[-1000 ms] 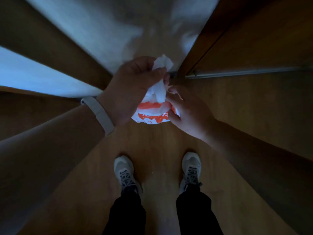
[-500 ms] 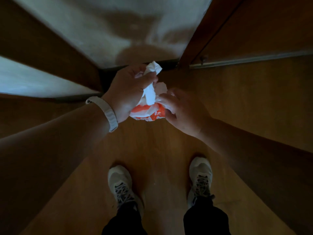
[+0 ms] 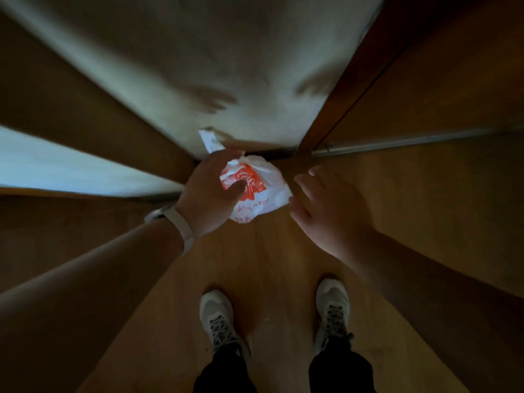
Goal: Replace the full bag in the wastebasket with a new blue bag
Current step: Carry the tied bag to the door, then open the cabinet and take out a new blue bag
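Observation:
A full white plastic bag with orange print is low in front of me, by the foot of the pale wall. Its white top tail sticks up past my left fingertips. My left hand hovers over the bag's left side with fingers stretched and thumb spread; no grip on the bag shows. My right hand is spread open to the right of the bag, a little apart from it. No wastebasket or blue bag is in view.
I stand on a wooden floor in a dim narrow spot, my two light shoes below. A pale wall is ahead, a wooden door frame and a metal floor rail to the right.
Both hands gripped the bag's twisted top before. Now both have opened and drawn apart, and the bag sits lower, free of the right hand.

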`<state>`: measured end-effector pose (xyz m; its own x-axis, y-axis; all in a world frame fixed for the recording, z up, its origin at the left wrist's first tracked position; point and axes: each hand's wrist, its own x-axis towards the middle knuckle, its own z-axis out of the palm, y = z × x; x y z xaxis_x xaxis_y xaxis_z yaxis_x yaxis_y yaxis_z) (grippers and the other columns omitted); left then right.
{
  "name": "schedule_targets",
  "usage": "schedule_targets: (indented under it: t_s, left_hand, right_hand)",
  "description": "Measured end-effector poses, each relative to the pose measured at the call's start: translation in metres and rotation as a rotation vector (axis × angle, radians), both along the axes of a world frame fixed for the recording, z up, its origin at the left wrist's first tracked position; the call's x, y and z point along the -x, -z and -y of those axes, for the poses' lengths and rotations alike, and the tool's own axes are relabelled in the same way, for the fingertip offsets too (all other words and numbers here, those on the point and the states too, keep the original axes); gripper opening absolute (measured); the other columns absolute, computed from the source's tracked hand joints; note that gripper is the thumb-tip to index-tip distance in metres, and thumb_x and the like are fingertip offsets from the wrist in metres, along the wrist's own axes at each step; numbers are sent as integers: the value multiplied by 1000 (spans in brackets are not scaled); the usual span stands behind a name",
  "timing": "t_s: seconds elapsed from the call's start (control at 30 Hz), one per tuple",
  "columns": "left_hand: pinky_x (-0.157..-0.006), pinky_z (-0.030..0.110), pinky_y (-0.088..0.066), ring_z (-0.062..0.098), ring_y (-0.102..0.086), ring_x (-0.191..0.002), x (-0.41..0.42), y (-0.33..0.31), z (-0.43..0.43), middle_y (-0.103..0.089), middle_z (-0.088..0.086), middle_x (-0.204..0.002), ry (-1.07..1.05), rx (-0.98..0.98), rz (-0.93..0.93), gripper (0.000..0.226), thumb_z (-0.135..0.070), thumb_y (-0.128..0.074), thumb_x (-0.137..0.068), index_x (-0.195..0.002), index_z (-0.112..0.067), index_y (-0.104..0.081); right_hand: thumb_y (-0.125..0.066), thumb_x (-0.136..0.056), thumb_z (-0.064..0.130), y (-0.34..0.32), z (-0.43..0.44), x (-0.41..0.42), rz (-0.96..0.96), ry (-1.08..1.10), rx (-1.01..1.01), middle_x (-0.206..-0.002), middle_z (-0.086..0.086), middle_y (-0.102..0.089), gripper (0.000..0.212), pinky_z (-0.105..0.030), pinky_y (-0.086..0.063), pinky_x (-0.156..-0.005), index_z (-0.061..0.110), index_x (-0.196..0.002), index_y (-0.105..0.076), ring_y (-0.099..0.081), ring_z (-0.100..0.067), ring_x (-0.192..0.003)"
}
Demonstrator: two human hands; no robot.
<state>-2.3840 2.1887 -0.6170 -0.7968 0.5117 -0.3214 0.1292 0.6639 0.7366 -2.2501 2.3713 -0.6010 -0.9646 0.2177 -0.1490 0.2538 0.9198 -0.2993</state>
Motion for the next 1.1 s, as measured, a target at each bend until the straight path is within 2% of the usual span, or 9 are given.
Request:
schedule_targets:
  t_s: [0.1,0.23,0.33,0.5,0.63,0.7,0.77,0.87,1.1]
  left_hand:
    - [-102,39,-41,25,-53,-119,-7,-55,-4,-57,1,-126,172,40,-184,46,-23,-65,-84,-128,-13,-56]
    - [-104,45,-37,31,-49,-126,-20,-129,-11,-55,11,-136,361,154,-416,54,-36,-61,-83,-133,-14,-55]
    - [-109,54,-34,34,-41,-136,-30,-181,-17,-50,13,-143,449,241,-497,55,-36,-64,-86,-136,-16,-53]
    - [-111,53,-27,36,-37,-138,-54,-260,-25,-47,15,-146,524,288,-554,54,-39,-64,-88,-136,-16,-54]
    - [-116,48,-21,30,-31,-142,-74,-319,-29,-41,9,-152,530,246,-539,54,-46,-53,-93,-140,-22,-48]
    - [-115,49,-23,29,-30,-143,-86,-350,-29,-39,8,-153,554,237,-549,54,-49,-48,-94,-142,-24,-45]
    - [-111,52,-31,33,-38,-137,-101,-384,-28,-46,12,-147,604,188,-562,51,-47,-47,-94,-138,-21,-51]
    - [-99,52,-44,35,-56,-118,-122,-423,-32,-61,13,-126,648,62,-630,43,-42,-53,-88,-121,-17,-63]
    - [-90,43,-46,29,-56,-113,-166,-495,-77,-62,8,-121,814,-116,-808,38,-43,-58,-87,-118,-21,-61]
  right_hand:
    - [-50,-88,42,-54,-7,1,-20,38,-4,-120,-13,-60,41,-38,-48,-78,15,-117,-59,-59,-30,-104]
    - [-54,-85,41,-128,-11,-4,-49,98,29,-123,-15,-61,43,-41,-49,-81,14,-118,-62,-60,-33,-106]
    - [-59,-85,37,-178,-12,-16,-67,122,22,-123,-15,-61,41,-43,-50,-81,13,-118,-62,-61,-34,-105]
    - [-63,-88,36,-254,-8,-48,-10,145,0,-126,-17,-59,40,-45,-48,-86,13,-120,-61,-58,-35,-111]
    - [-51,-93,42,-315,-5,-75,58,194,-20,-136,-12,-51,43,-45,-40,-95,19,-129,-54,-49,-32,-120]
    - [-45,-94,44,-348,-2,-95,98,245,-17,-142,-9,-46,46,-44,-34,-99,22,-134,-49,-44,-30,-124]
    - [-38,-95,50,-381,3,-121,92,289,-38,-143,-8,-44,50,-44,-33,-101,24,-137,-44,-42,-27,-126]
    - [-20,-92,60,-422,8,-160,114,339,-146,-140,-4,-46,57,-43,-38,-100,30,-138,-35,-44,-26,-125]
    - [-22,-88,61,-491,13,-240,85,616,-269,-135,-3,-50,60,-45,-40,-101,24,-131,-43,-46,-27,-125]
